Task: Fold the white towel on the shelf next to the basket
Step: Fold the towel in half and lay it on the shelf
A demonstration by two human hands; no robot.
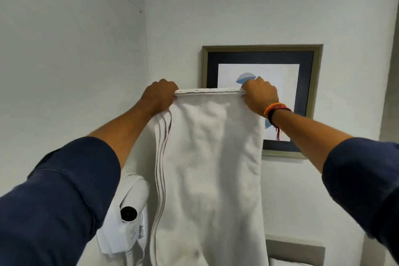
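Head view: the white towel point(211, 168) hangs in the air in front of a pale wall point(75, 49), held up by its top edge and falling straight down past the bottom of the frame. The left hand point(159, 96) is clenched around the top left corner, and the right hand point(260, 95) is clenched around the top right corner, so the hem stretches taut and level between the two fists. Along the towel's left side several layered edges show, running down as thin parallel lines. Both arms reach up and forward in dark blue sleeves point(64, 201), pushed back from the forearms. The right wrist wears a band of orange, red and black threads point(276, 110), with a loose strand hanging below it. Behind the towel's right part a framed picture point(306, 93) hangs on the wall, partly covered by the cloth and the right hand. At lower left, a white wall-mounted hair dryer point(129, 222) sits just beside the towel's left edge, its coiled cord dropping below. No shelf or basket can be made out.
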